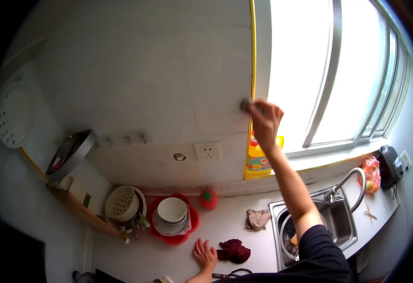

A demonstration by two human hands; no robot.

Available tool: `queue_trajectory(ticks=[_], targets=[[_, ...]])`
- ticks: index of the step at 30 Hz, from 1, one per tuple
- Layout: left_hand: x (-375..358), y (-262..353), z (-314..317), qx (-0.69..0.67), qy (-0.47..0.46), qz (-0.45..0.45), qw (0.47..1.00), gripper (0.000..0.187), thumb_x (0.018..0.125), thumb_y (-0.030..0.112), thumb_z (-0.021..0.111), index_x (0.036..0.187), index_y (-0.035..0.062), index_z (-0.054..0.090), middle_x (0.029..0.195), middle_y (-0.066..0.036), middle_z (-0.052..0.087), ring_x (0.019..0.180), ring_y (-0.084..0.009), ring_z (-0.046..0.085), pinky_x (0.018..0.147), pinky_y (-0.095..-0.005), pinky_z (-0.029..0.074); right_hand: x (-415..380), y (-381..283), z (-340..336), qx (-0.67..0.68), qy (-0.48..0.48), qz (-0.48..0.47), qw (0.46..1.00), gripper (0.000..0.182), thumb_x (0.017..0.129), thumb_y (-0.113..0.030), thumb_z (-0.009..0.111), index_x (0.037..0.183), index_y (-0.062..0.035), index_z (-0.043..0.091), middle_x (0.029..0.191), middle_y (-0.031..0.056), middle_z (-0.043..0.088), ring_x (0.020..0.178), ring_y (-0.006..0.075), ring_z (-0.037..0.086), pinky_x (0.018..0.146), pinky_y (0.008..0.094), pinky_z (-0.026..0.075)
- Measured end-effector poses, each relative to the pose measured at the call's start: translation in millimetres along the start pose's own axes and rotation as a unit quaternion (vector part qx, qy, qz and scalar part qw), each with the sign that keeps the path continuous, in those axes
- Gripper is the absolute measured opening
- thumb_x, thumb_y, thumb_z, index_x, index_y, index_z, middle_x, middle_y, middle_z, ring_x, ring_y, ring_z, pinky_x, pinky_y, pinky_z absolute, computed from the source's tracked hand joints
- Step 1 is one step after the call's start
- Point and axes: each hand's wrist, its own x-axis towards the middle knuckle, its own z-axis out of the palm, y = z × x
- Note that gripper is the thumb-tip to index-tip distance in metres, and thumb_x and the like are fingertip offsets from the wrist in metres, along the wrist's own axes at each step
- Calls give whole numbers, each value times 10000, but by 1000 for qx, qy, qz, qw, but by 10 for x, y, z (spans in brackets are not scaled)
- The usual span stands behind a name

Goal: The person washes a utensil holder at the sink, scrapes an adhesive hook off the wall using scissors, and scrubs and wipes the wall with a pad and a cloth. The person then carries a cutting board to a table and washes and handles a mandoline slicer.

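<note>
My right hand is raised against the wall at the window's left edge. Its fingers are closed on a small grey wad, which looks like a steel wool scrubber but is blurred. The wad meets the tiled wall beside the yellow trim strip. Down on the counter, my left hand rests flat with its fingers spread, holding nothing. Right beside it lies a crumpled dark red cloth. Scissors lie below the cloth, partly cut off by the frame's bottom.
A red basin holding white bowls and a white colander stand at the back left. A beige rag lies left of the steel sink, under a curved faucet. A wall socket sits left of a yellow packet.
</note>
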Motion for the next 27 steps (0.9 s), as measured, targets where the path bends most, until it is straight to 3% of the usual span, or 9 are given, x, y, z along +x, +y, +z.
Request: queue_trajectory(ticks=[7, 11, 14, 16, 20, 23, 24, 25, 27], targets=[[-8, 18, -44, -3, -4, -15, 1000, 445, 742, 248, 646, 1158, 144, 526, 1353, -161, 444, 1263, -340, 382, 1024, -501, 293, 2266, -106, 348, -61, 74, -100, 990, 363, 763, 16, 592, 1080, -148, 661, 1051, 47, 569, 988, 262, 487, 880, 385, 406], [27, 32, -84, -8, -7, -16, 1000, 443, 745, 254, 641, 1159, 142, 529, 1357, -160, 442, 1266, -337, 379, 1026, -500, 289, 2190, -662, 934, 50, 62, -270, 960, 204, 769, -88, 562, 957, -111, 639, 993, 58, 531, 966, 262, 486, 816, 384, 434], [-17, -10, -63, -7, -11, -18, 1000, 439, 742, 258, 638, 1154, 143, 537, 1359, -156, 442, 1268, -336, 379, 1022, -502, 289, 1928, -963, 977, 80, 7, -287, 954, 160, 816, -131, 573, 955, -107, 650, 1017, 42, 545, 959, 239, 497, 842, 376, 423], [-13, -10, -30, -11, -15, -24, 1000, 443, 738, 261, 639, 1153, 144, 539, 1359, -155, 442, 1268, -335, 379, 1019, -501, 290, 1945, -645, 933, 114, 61, -236, 963, 181, 815, -87, 562, 965, -127, 654, 1031, 33, 556, 952, 229, 501, 841, 387, 407], [-22, -26, 4, -30, 3, -22, 999, 444, 719, 254, 644, 1137, 143, 544, 1348, -153, 452, 1268, -332, 381, 1012, -510, 290, 2276, -26, 575, -84, 188, -90, 974, 281, 779, -4, 550, 983, -171, 646, 1033, 35, 557, 943, 241, 498, 791, 410, 368], [1, -19, -30, -25, 2, -24, 999, 426, 723, 248, 637, 1126, 142, 546, 1342, -154, 457, 1267, -334, 382, 1011, -512, 292, 2206, -331, 658, -119, 108, -98, 982, 292, 782, -15, 551, 1008, -179, 635, 1033, 36, 556, 946, 256, 495, 772, 411, 355], [-10, -16, -32, -23, 1, -25, 999, 424, 724, 247, 636, 1125, 142, 546, 1342, -154, 457, 1266, -334, 383, 1010, -511, 293, 2060, -561, 741, -121, 52, -136, 982, 273, 796, -32, 544, 1019, -167, 626, 1039, 39, 555, 941, 261, 495, 769, 412, 358], [-14, -14, -33, -19, 6, -25, 1000, 420, 727, 247, 632, 1125, 142, 546, 1336, -154, 463, 1260, -335, 390, 1007, -508, 300, 1903, -712, 941, 56, 11, -179, 982, 238, 809, -77, 556, 1025, -150, 626, 1053, 46, 551, 972, 257, 497, 819, 433, 374], [-2, 16, -53, -29, 6, -28, 999, 415, 725, 246, 633, 1117, 139, 553, 1328, -156, 471, 1253, -334, 398, 1003, -505, 306, 1612, -1094, 1018, 47, -68, -344, 935, 247, 825, -117, 557, 1057, -137, 639, 1088, 34, 557, 1084, 226, 488, 931, 434, 337]])
